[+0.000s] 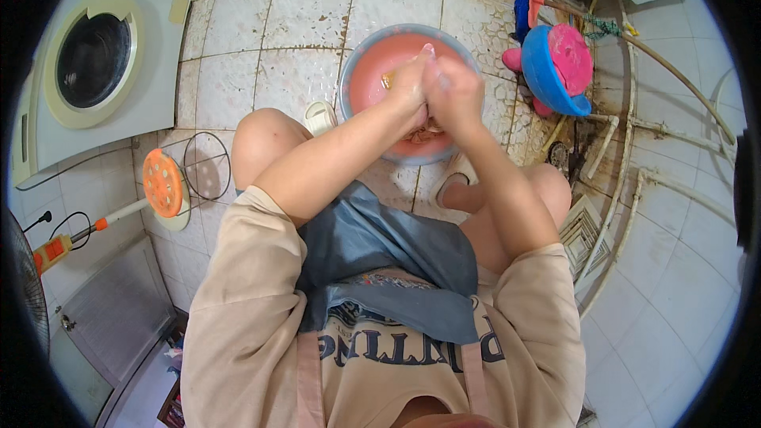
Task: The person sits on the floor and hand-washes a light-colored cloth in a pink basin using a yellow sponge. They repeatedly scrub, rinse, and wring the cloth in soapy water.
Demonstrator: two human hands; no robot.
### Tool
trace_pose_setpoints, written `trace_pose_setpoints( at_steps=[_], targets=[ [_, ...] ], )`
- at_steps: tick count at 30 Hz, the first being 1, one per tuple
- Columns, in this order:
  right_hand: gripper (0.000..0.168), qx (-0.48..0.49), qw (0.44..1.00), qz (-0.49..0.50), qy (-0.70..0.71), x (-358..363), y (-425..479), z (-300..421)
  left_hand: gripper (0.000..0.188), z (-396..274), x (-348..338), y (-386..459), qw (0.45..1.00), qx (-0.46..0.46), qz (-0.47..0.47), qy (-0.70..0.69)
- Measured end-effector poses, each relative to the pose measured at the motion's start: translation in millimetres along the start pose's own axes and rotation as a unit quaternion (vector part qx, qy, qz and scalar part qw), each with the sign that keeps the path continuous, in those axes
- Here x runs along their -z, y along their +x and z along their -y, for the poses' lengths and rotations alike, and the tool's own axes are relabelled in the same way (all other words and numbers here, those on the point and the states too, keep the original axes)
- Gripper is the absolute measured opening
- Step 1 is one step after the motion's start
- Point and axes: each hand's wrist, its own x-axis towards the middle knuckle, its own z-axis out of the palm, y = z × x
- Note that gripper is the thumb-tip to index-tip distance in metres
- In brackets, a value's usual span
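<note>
A round basin [349, 80] with a grey-blue rim and a pinkish inside stands on the floor before me. Over its middle my left hand [410, 86] and my right hand [456, 92] press together, wet, with whitish suds on them; the right one is blurred. Whether something is pinched between them cannot be told. Just below the hands, a crumpled brownish-pink item [425, 133], perhaps cloth, shows in the basin. A small yellow patch [387, 79] is visible inside the basin, left of my hands; whether it is an object or a print is unclear.
A blue basin [544, 71] holding a pink item [571, 59] stands right, by a broom [528, 3] and pipes [627, 125]. Left are a front-loading washing machine [142, 59], a wire ring stand [208, 166] and an orange perforated disc [162, 183]. My knees flank the basin.
</note>
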Motion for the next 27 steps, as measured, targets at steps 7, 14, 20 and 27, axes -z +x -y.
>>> trace_pose_setpoints(
  at_steps=[7, 14, 20, 27],
  targets=[
    [0.024, 0.011, 1.000, -0.004, -0.018, -2, -1, 3, 0.028, 9, 18, 20, 0.999, -0.028, 0.007, -0.039],
    [0.029, -0.245, 0.940, 0.075, 0.227, 16, 27, -38, 0.036, -10, 1, 0, 0.998, -0.004, 0.060, -0.012],
    [0.030, -0.345, 0.834, 0.084, 0.423, 36, 31, -21, 0.034, -19, 6, 4, 0.986, -0.126, 0.096, 0.061],
    [0.031, -0.308, 0.861, 0.095, 0.392, 38, 25, -9, 0.026, -24, 1, 0, 0.993, -0.097, 0.044, 0.048]
  ],
)
